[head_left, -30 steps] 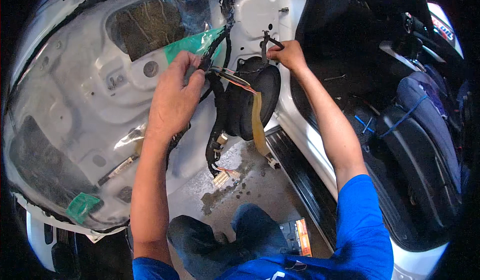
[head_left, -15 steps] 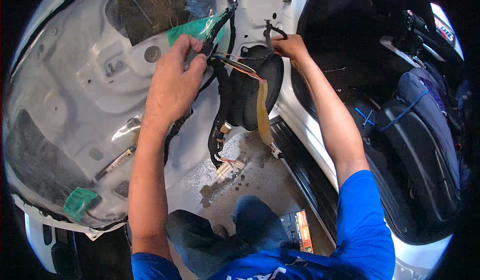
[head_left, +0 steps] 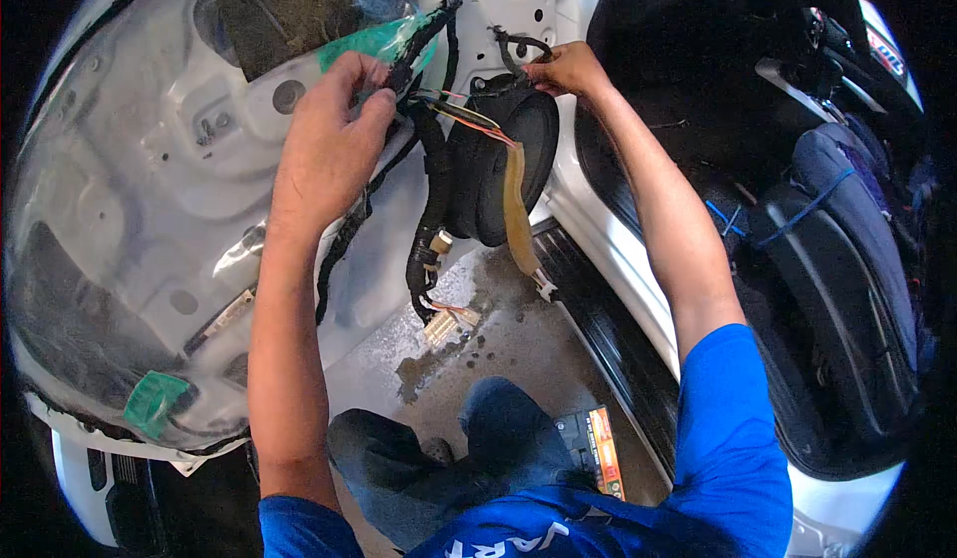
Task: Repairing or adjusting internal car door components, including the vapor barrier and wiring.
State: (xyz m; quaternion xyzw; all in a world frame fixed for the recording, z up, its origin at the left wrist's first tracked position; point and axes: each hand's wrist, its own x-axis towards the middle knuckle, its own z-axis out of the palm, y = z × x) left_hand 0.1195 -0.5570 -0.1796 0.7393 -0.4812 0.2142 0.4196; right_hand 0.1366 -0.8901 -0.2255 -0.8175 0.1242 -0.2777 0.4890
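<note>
Both hands have been shifted a bit higher. Left hand (head_left: 334,139) fingers are pinched on the wire harness (head_left: 429,189) at 11 o'clock, right hand (head_left: 566,68) fingers closed on the clip loop (head_left: 518,45) at 12. Gentle pulling is probably best so the thin coloured wires (head_left: 469,118) aren't snapped.

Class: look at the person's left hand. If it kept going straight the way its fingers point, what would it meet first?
Likely the black wire bundle at the left hand's fingertips, with green tape just behind it; depth is unclear.

Left hand (head_left: 334,135) fingertips hidden behind wire harness (head_left: 429,189). Right hand (head_left: 563,68) fingers covered by the black loop it pinches. Speaker (head_left: 498,164) back side unseen. Door panel (head_left: 130,209) top cut off by the frame edge; car interior too dark.
</note>
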